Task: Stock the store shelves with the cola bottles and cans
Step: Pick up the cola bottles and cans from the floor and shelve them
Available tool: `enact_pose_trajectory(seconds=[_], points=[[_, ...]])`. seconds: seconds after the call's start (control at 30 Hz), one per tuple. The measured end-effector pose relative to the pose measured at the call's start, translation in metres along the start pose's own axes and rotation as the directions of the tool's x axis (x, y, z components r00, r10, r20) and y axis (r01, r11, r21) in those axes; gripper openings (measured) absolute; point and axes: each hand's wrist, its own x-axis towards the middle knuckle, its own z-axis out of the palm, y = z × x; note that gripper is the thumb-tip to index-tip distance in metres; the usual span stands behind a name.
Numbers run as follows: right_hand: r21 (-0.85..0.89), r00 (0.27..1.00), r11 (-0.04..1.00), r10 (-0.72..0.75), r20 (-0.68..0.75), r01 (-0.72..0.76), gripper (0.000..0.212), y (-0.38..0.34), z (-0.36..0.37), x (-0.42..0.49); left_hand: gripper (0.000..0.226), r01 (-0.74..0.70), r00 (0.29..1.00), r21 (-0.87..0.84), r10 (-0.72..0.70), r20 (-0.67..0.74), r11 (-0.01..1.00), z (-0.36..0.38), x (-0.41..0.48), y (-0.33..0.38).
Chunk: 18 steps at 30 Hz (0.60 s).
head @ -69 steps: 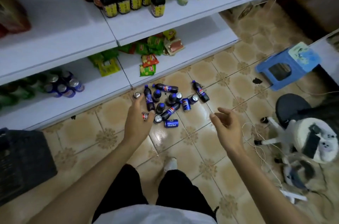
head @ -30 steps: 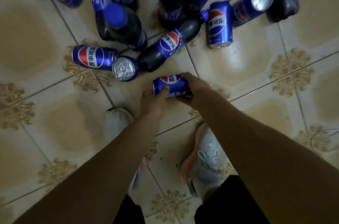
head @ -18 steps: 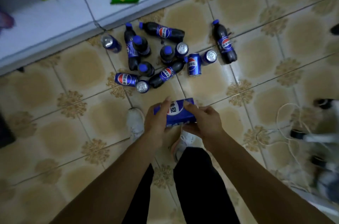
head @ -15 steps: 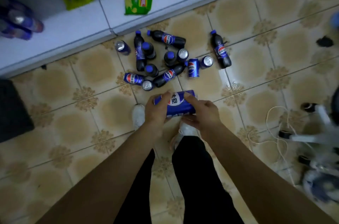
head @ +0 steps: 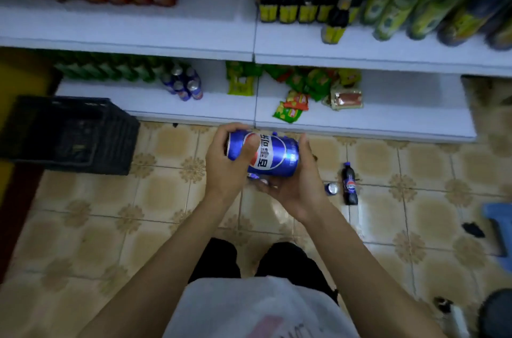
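I held the Pepsi can (head: 273,156) in both hands, lying sideways. My left hand (head: 224,171) curled its grip round the left end; my right hand (head: 296,188) cupped the right end. Farther off, the shelved cans (head: 184,85) on the bottom shelf (head: 155,105) stood ahead and left, nearer my left hand.

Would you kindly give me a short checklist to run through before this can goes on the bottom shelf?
1. Grip: left hand and right hand both hold the can: ok.
2. Can upright: it lies sideways in the hands: not ok.
3. Room on the bottom shelf beside the shelved cans: ok.
4. The crate stands left of the hands, out of the way: ok.
5. Can undented: far side hidden: cannot tell.
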Motion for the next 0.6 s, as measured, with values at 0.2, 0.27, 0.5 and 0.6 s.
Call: enact_pose_trajectory(seconds=[0.2,0.27,0.5,0.6], points=[[-0.164,0.974,0.981,-0.068,0.218,0.105,0.062,0.000,0.115,0.002,0.032,-0.140,0.977,-0.106,0.120,-0.176,0.984,-0.097,0.043,0.034],[-0.148,0.961,0.978,-0.107,0.254,0.148,0.050,0.010,0.159,0.007,0.031,-0.141,0.966,-0.160,0.100,-0.238,0.977,-0.134,0.064,0.040],[-0.138,0.922,0.932,-0.295,0.250,0.335,0.041,0.042,0.305,0.036,0.026,-0.078,0.989,-0.268,0.040,-0.142,0.960,-0.266,0.151,0.055],[-0.185,0.907,0.896,-0.366,0.207,0.403,0.047,0.043,0.348,0.046,0.032,-0.043,0.999,-0.247,0.045,0.003,0.968,-0.306,0.179,0.059]])
